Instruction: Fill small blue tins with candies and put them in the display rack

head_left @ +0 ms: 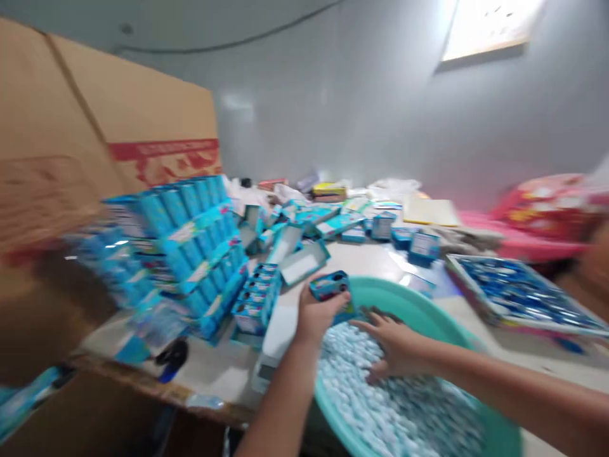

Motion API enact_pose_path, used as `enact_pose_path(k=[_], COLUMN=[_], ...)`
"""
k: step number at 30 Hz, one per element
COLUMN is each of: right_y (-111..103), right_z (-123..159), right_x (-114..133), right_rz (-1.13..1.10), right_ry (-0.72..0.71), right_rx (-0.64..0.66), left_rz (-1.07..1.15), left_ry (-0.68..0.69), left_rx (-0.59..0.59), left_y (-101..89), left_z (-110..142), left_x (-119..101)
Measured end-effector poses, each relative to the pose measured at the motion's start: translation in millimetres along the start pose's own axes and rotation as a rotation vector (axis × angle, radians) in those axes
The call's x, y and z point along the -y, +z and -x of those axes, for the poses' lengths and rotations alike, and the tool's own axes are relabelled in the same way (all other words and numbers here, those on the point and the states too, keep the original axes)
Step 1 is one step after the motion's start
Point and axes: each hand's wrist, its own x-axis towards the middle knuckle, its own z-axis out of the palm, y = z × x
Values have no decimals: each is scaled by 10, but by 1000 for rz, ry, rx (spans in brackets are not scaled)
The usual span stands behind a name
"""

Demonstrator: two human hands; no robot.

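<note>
My left hand (314,315) is closed around a small blue printed box (330,285), held up at the far left rim of a turquoise tub (425,303). A heap of small white and pale-blue pieces (349,374) fills the tub; they are too blurred to name. Over the heap reaches my right hand (391,343), its fingers spread and the tips close to or touching the pieces. I cannot see anything held in it. To the left of my left hand stands a blue display box (258,298) with a row of round dark openings on top.
Stacked blue boxes (190,247) stand at the left before a large cardboard carton (143,108). Open blue cartons (304,261) lie scattered behind the tub. At the right are a tray of shiny blue packets (523,292) and a red bag (547,209). Dark-handled scissors (175,355) lie near the table edge.
</note>
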Motion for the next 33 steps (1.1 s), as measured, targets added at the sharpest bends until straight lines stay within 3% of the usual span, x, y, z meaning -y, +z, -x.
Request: enact_pose_path(k=[4,7,12,18,25,28,33], right_y=[-158,-119,-53,-28,-158,-272,-437], right_z=[-29,54,6,-188,-41,114,357], right_x=[137,216,246,261,354,340,290], right_rz=[-72,-101,-65,-67,-85,-370,-1169], right_ry=[-84,-167,-181,-94,-134,-204,-163], right_rx=[-29,-89,-154,-198,-185,-185,-247], left_rz=[-65,-173,-177,-244,-388,-488,-605], left_ry=[-7,12,-8,66,111,111,98], left_rx=[128,213,263,243,186,183,226], left_y=[-28,-49,-68,-81,-93,-97,-84], left_z=[-33,-6,4,-39,-32,-18,14], left_x=[123,137,89,161,125,110,97])
